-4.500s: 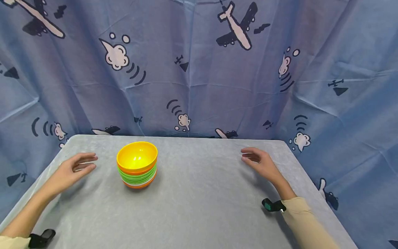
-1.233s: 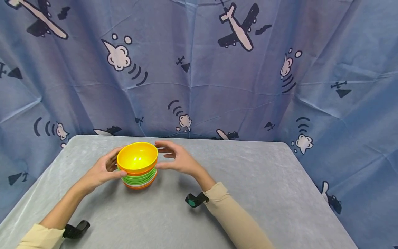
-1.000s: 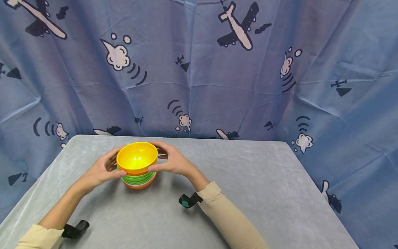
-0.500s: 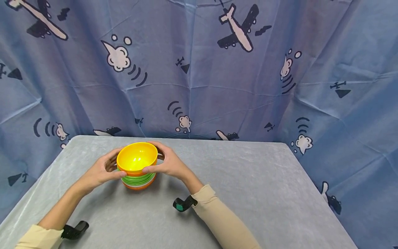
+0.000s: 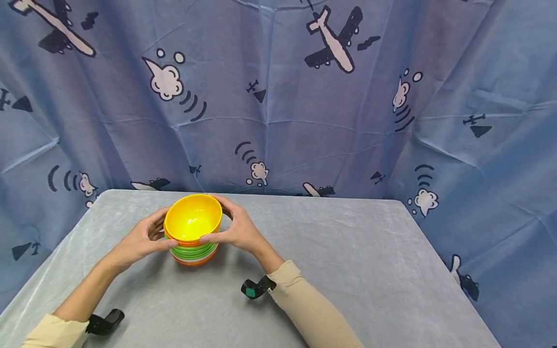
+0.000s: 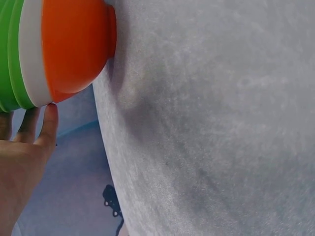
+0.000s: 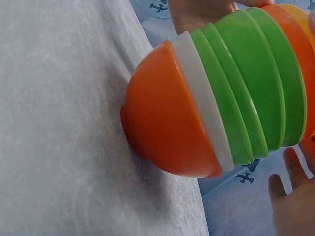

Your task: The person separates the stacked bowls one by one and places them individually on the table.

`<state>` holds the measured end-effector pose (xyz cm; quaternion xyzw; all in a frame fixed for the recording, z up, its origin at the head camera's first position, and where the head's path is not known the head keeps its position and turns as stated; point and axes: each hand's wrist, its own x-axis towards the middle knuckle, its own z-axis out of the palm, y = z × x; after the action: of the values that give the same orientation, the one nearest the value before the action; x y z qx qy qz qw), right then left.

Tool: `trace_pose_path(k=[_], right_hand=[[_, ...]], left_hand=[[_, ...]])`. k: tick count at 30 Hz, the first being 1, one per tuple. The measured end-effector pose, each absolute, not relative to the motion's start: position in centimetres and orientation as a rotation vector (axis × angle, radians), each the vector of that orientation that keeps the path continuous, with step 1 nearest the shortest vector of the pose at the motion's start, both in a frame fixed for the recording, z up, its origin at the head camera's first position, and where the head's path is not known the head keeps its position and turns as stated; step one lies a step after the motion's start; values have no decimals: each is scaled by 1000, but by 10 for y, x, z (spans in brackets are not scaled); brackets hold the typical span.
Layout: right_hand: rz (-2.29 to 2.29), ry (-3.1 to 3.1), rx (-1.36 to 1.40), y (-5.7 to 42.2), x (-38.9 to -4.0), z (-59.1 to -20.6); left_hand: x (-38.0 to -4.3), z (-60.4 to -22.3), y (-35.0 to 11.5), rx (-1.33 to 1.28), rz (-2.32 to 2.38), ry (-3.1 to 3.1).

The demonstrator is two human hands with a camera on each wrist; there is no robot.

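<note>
A stack of nested bowls stands upright on the table's left half. From the top come a yellow bowl (image 5: 193,217), an orange bowl (image 7: 290,44), several green bowls (image 7: 246,78), a white bowl (image 7: 203,101) and a bottom orange bowl (image 7: 165,118) whose foot is on the cloth. My left hand (image 5: 141,239) holds the stack from the left, thumb in front at the upper orange bowl, fingers behind. On the other side my right hand (image 5: 237,227) grips the yellow bowl near its rim, thumb in front. The yellow bowl sits slightly raised and tipped on the right.
A grey cloth (image 5: 348,270) covers the table. Behind it hangs a blue curtain (image 5: 287,96) printed with airplanes and clouds. Black wrist cameras (image 5: 256,287) jut from both sleeves low over the cloth.
Both hands came in from the sides to the stack, the right one closing on the yellow bowl last. Since half a second ago, that bowl has risen slightly. The left hand stays put.
</note>
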<state>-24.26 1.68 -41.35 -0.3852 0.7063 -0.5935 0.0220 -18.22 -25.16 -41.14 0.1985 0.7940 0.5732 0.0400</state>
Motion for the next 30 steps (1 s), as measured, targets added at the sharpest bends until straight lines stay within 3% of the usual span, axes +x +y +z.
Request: trace_pose_path(k=[14,30], right_hand=[[-2226,1950,-1115,48,-258,-393],[-2383,1966,-830,94,-285,-410]], left_hand=[[-185,-413,-255,696,1799,2386],[-186,-415,-256,658,1779,2401]])
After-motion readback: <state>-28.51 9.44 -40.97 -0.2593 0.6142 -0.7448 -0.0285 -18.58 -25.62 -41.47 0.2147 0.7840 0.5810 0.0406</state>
